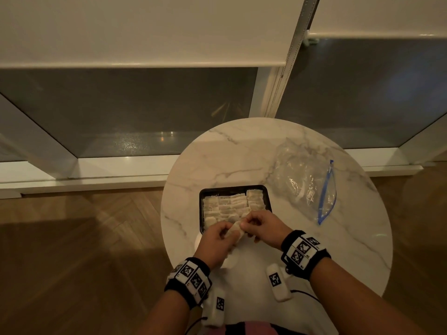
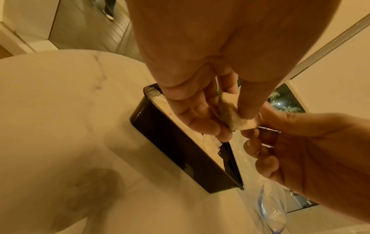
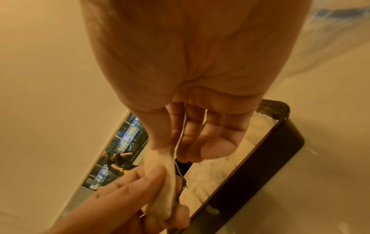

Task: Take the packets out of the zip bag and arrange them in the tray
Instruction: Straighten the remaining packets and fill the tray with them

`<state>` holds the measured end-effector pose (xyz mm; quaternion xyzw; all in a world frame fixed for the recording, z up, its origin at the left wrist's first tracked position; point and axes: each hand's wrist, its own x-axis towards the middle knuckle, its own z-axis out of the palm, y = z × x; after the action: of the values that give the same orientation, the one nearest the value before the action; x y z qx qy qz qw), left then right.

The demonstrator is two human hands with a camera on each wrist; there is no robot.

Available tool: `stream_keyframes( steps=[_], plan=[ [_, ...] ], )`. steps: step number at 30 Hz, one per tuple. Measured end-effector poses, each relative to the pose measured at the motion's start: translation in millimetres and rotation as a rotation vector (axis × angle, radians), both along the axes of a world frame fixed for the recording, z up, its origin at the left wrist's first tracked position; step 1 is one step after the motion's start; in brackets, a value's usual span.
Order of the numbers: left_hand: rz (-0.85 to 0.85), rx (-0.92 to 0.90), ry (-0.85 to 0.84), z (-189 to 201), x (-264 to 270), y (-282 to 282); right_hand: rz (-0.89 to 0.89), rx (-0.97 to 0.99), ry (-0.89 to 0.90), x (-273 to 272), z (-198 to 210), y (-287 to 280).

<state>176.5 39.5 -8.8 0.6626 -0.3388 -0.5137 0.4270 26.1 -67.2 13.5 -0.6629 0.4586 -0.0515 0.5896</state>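
A black rectangular tray [image 1: 267, 197] stands on the round marble table [image 1: 229, 153], filled with rows of pale packets [image 1: 227, 206]. Over its near edge both hands hold one pale packet [image 1: 235, 232] between them. My left hand [image 1: 217, 234] pinches its left end; my right hand [image 1: 254, 224] pinches the right end. The left wrist view shows that packet [image 2: 230, 114] under my thumb, above the tray [image 2: 170, 142]. A thin string hangs from the packet [image 3: 162, 182] in the right wrist view. The clear zip bag [image 1: 304, 180] with a blue zip lies to the right, a few packets inside.
The table's rim [image 1: 167, 213] is close to the tray's left side, with wooden floor [image 1: 72, 238] beyond it. A window wall with a low white sill [image 1: 96, 175] stands behind the table. Bare marble shows behind the tray.
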Motion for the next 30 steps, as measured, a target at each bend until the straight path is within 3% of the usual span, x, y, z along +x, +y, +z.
stream_keyframes(
  steps=[4,7,9,14,21,30],
  plan=[
    [-0.001,-0.002,0.002,-2.2,2.5,-3.7,-0.006,-0.029,-0.015,-0.5,-1.7,-4.7],
    [0.078,0.012,-0.027,-4.7,4.9,-4.8,-0.182,-0.200,-0.004,0.0,-2.1,-11.2],
    [0.143,0.009,-0.140,-6.9,10.4,-4.0,-0.170,-0.267,0.004,0.5,-0.8,-15.5],
    [0.140,-0.012,-0.433,-12.9,26.7,0.0,-0.100,-0.181,-0.011,9.5,-4.4,-22.2],
    [-0.106,-0.058,-0.978,-29.5,36.2,3.0,0.023,-0.221,0.105,33.7,-18.8,-27.4],
    [-0.442,-0.014,-1.211,-39.2,19.3,11.6,0.368,-0.356,0.391,51.1,-41.2,-37.1]
  ],
)
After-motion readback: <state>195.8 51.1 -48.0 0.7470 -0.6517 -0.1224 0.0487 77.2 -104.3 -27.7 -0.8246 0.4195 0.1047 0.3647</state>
